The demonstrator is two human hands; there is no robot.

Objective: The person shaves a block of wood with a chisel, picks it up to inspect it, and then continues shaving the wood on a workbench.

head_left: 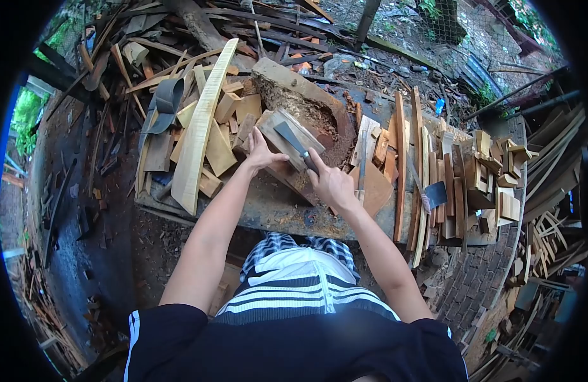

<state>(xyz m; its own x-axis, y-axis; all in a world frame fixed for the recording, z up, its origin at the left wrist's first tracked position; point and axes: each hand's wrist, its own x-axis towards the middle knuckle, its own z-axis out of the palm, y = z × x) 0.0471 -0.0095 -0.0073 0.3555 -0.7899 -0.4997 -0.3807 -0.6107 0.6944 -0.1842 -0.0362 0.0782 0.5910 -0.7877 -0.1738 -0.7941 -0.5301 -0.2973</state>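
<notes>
My right hand [334, 186] grips the dark handle of a chisel [290, 137], its index finger stretched along the tool. The chisel's wide, flat blade lies over the pale top of a wooden block [282, 119], pointing away and to the left. At the block's left end, my left hand [263, 153] holds on with its fingers over the edge and its thumb spread along the near side. Behind the block sits a big, rough log [294, 83] with a hollowed, crumbly inside. Sawdust and chips lie around it.
A long pale plank [206, 130] leans over a heap of offcuts [219, 143] on the left of the workbench [262, 216]. To the right are long wood strips [401, 165], a flat-bladed tool [435, 195] and stacked joined pieces [491, 169]. Scrap wood [294, 28] is piled behind.
</notes>
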